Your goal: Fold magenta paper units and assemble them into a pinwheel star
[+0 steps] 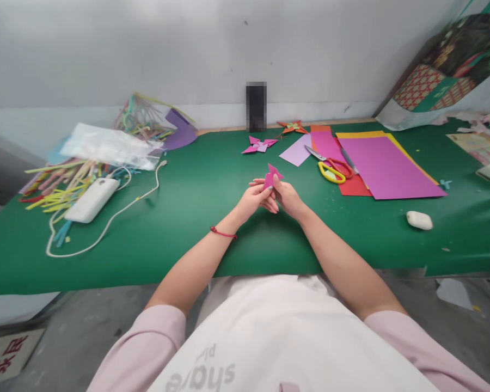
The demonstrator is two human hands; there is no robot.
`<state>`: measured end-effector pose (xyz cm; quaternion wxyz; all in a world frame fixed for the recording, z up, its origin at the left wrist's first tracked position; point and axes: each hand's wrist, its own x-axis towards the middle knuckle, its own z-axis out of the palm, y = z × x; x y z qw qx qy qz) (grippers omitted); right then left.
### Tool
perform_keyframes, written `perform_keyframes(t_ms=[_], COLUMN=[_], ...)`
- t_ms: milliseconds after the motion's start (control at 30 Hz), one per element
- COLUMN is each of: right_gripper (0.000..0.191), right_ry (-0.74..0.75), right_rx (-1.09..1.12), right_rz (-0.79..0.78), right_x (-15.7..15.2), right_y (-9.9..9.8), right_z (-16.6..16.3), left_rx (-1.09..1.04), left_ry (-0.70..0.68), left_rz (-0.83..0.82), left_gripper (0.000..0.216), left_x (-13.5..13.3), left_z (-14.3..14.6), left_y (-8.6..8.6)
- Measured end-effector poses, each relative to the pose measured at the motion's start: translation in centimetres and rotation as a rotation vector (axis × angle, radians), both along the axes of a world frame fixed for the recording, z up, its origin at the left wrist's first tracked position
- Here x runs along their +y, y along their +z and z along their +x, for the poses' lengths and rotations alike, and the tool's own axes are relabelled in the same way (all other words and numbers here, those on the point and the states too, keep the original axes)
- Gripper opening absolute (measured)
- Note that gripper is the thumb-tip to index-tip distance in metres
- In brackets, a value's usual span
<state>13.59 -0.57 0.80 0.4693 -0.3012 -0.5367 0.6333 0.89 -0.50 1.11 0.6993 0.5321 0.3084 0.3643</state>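
A small folded piece of magenta paper [273, 175] is held up over the green table, pinched between both hands. My left hand [256, 197] grips it from the left, thumb on its lower part and fingers behind. From the right, my right hand [286, 195] presses on it with the thumb near its middle; some fingers are hidden behind the other hand. Just beyond lies a folded pink and lilac paper star [259, 145]. Farther back is an orange and green paper star [293, 127].
Scissors [332, 169] rest on coloured sheets [396, 169] at right, beside a lilac sheet [297, 150]. A white earbud case [419, 220] sits nearer. At left are a white power bank [92, 200], its cable and paper strips [51, 188]. A dark phone-like object [256, 107] leans on the wall.
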Motion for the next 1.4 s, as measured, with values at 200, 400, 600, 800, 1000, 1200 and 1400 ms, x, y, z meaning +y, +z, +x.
perform_keyframes(t_ms=[200, 400, 600, 800, 1000, 1200, 1400], right_gripper=[0.062, 0.061, 0.049, 0.048, 0.047, 0.048, 0.050], right_ry=[-0.050, -0.157, -0.330, -0.308, -0.372, -0.439, -0.440], right_rx=[-0.039, -0.032, 0.017, -0.005, -0.017, -0.117, -0.195], right_rz=[-0.005, -0.035, -0.053, -0.018, 0.053, 0.123, 0.114], right_x=[0.11, 0.24, 0.38, 0.24, 0.16, 0.07, 0.51], right_y=[-0.56, -0.39, -0.48, -0.35, -0.32, -0.10, -0.51], right_z=[-0.13, -0.68, -1.00, -0.92, -0.99, -0.73, -0.49], left_rx=[0.006, 0.050, 0.069, 0.037, -0.022, -0.013, 0.047], left_ry=[0.032, 0.135, 0.204, 0.182, 0.141, 0.160, 0.190], left_rz=[0.014, 0.016, 0.010, -0.001, 0.005, 0.004, -0.002], left_gripper=[0.038, 0.033, 0.029, 0.032, 0.036, 0.035, 0.032], left_x=[-0.17, -0.07, 0.23, 0.11, -0.08, -0.29, -0.09], left_z=[0.21, 0.58, 0.81, 0.72, 0.70, 0.97, 0.75], left_y=[-0.03, -0.25, -0.73, -0.55, -0.35, -0.47, -0.41])
